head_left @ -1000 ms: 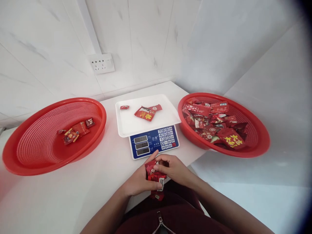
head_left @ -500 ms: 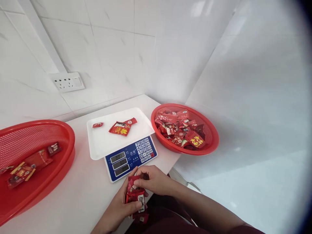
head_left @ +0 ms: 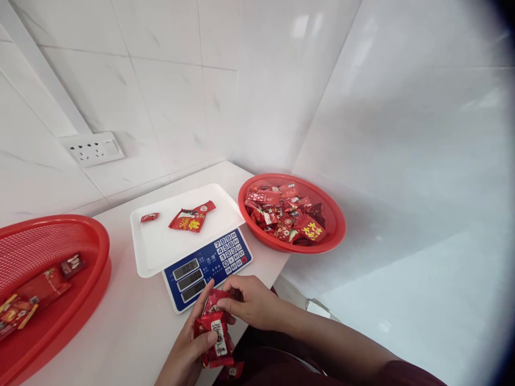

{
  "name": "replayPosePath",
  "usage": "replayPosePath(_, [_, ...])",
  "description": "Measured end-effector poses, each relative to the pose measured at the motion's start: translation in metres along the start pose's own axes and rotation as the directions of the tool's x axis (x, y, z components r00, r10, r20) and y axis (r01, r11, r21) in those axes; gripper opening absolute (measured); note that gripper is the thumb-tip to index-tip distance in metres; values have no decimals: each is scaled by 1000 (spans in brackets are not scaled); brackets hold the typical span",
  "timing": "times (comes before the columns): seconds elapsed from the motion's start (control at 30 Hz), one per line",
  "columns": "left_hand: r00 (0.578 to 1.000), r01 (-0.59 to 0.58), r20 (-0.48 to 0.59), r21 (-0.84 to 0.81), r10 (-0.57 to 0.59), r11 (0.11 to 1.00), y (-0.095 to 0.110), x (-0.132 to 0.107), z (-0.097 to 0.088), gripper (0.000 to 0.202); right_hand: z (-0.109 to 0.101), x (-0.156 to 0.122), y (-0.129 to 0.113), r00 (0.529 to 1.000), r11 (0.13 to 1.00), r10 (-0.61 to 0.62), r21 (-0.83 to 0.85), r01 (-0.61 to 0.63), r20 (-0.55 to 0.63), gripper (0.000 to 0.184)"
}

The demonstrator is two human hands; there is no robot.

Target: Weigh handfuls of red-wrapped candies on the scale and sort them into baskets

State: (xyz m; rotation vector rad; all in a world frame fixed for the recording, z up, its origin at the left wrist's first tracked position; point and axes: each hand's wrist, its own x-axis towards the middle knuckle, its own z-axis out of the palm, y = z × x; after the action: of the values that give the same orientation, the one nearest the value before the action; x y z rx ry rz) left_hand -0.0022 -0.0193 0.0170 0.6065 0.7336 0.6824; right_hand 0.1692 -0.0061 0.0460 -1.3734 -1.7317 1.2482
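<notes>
My left hand is closed around several red snack packets, its thumb pressing on one with a white label. The fingers of my right hand pinch a pinkish-red packet at the top of that bunch. Both hands are just in front of a blue and white digital scale. On the scale's white tray lie a small red packet at the left and overlapping larger red packets near the middle.
A red mesh basket piled with red packets stands right of the scale. Another red basket, holding a few packets, is at the left. A tiled wall with a socket panel rises behind the white table.
The view has shifted, so the table things sit slightly further left. The held packets have tilted, showing more of the white-labelled one. The scale's top display reading has changed.
</notes>
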Motion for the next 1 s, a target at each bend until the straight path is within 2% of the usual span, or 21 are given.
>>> replayPosePath(0.13, [1000,5,-22,-1,-5,1000,-1,0,-2,100,-19,-4,-7,994,974,-91,-215,77,-58,17])
replayPosePath(0.2, [1000,-14,-22,13,14,1000,1,0,-1,98,-42,-5,-9,981,958,-120,-279,73,-154,18])
replayPosePath(0.3, [999,-41,-21,28,42,999,4,1,0,97,-93,-8,-10,920,927,-146,-375,-2,-364,19])
replayPosePath(0.37, [999,-39,-16,40,40,998,5,1,1,97,-130,-11,-5,860,869,-93,-462,-175,-501,22])
replayPosePath(0.43, [999,-34,-8,53,35,998,5,1,0,96,-161,-14,5,793,726,-20,-554,-408,-610,30])
replayPosePath(0.53, [1000,-29,5,61,29,998,4,2,-2,93,-191,-20,26,759,492,144,-620,-611,-635,44])
replayPosePath(0.57, [1000,-26,5,59,26,998,3,2,-3,91,-197,-22,33,747,443,216,-619,-649,-629,48])
replayPosePath(0.63, [1000,-24,8,48,24,999,2,2,-5,90,-204,-26,42,723,401,327,-603,-690,-609,53])
replayPosePath(0.7, [999,-29,16,36,28,999,1,2,-6,89,-209,-31,42,724,426,339,-588,-688,-601,54])
replayPosePath(0.77, [999,-37,29,22,37,999,0,2,-7,88,-212,-34,32,725,483,255,-565,-669,-640,50])
replayPosePath(0.8, [999,-40,34,14,40,999,-1,3,-7,88,-212,-35,24,710,519,196,-543,-661,-677,48])
replayPosePath(0.87, [998,-46,41,-2,46,999,-3,3,-8,91,-207,-31,6,672,642,87,-475,-603,-735,49])
replayPosePath(0.9, [998,-47,43,-7,48,999,-4,4,-9,92,-202,-27,-3,676,729,47,-437,-526,-736,50])
replayPosePath(0.93, [998,-48,46,-8,48,999,-5,4,-9,93,-194,-21,-11,711,812,2,-414,-412,-704,49])
replayPosePath(1.0, [997,-51,56,3,50,999,-6,4,-10,93,-174,-5,-22,804,890,-87,-408,-202,-588,41])
